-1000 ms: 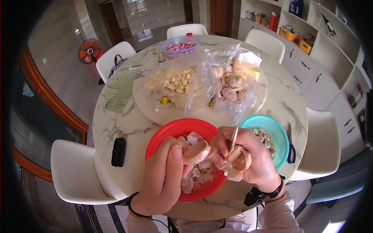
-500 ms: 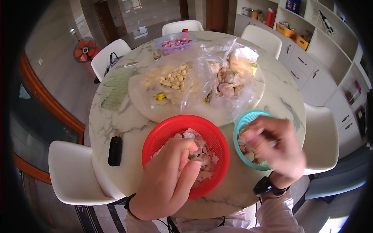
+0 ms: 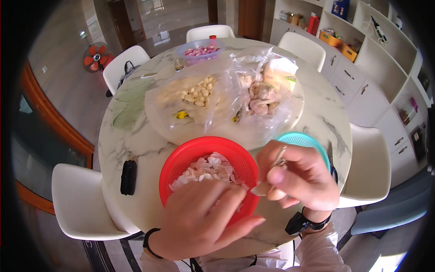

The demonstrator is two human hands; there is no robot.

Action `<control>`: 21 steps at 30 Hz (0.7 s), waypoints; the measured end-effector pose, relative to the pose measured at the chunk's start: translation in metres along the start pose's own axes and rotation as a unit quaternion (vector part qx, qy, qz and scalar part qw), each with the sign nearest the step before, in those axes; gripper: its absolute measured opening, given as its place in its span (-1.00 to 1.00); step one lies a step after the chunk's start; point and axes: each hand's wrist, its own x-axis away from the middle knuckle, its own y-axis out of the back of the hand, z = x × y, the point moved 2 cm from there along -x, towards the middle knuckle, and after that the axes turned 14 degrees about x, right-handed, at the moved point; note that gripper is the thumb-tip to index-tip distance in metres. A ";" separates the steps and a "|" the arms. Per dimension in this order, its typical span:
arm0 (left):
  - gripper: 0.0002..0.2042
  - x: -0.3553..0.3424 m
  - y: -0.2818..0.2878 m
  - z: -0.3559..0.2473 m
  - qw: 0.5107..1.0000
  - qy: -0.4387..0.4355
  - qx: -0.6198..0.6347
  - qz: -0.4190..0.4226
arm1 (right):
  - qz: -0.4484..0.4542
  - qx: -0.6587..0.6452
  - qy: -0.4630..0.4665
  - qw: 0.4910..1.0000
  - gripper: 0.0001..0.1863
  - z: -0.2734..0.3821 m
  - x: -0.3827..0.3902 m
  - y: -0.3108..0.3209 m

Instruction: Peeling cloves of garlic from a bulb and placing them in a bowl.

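My right hand (image 3: 308, 181) pinches a partly broken garlic bulb (image 3: 275, 192) with its dry stem sticking up, held between the two baskets. My left hand (image 3: 199, 217) is over the near part of a red basket (image 3: 171, 158), thumb stretched away from the fingers, with nothing visible in it. White garlic skins (image 3: 208, 168) lie in that basket. Behind my right hand stands a turquoise basket (image 3: 312, 141), its contents mostly covered by the hand.
On the raised round board (image 3: 158, 122) rest a clear bag of peeled garlic cloves (image 3: 199, 93) and another of garlic bulbs (image 3: 263, 97). Farther back is a bowl of shallots (image 3: 199, 51). A black case (image 3: 128, 177) lies left; scissors (image 3: 334, 172) lie right.
My right hand has come left from the turquoise basket with the garlic bulb, now clearly seen. My left hand has lowered toward the red basket's near side and its thumb has spread.
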 end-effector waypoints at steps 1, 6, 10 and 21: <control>-0.68 -0.001 -0.003 -0.002 0.999 -0.027 -0.024 0.017 | 0.003 -0.003 0.001 1.000 -0.82 -0.002 -0.003 -0.006; -0.64 0.001 -0.005 0.001 0.998 -0.003 -0.056 -0.023 | 0.032 0.025 0.017 0.999 -0.70 -0.015 -0.009 -0.024; -0.66 -0.001 0.001 0.004 1.000 0.005 -0.017 -0.018 | 0.018 0.101 0.085 0.991 -0.67 -0.015 -0.008 -0.030; -0.78 0.001 -0.004 0.008 0.999 -0.027 0.017 0.017 | -0.010 0.215 0.162 0.963 -0.84 -0.018 -0.010 -0.032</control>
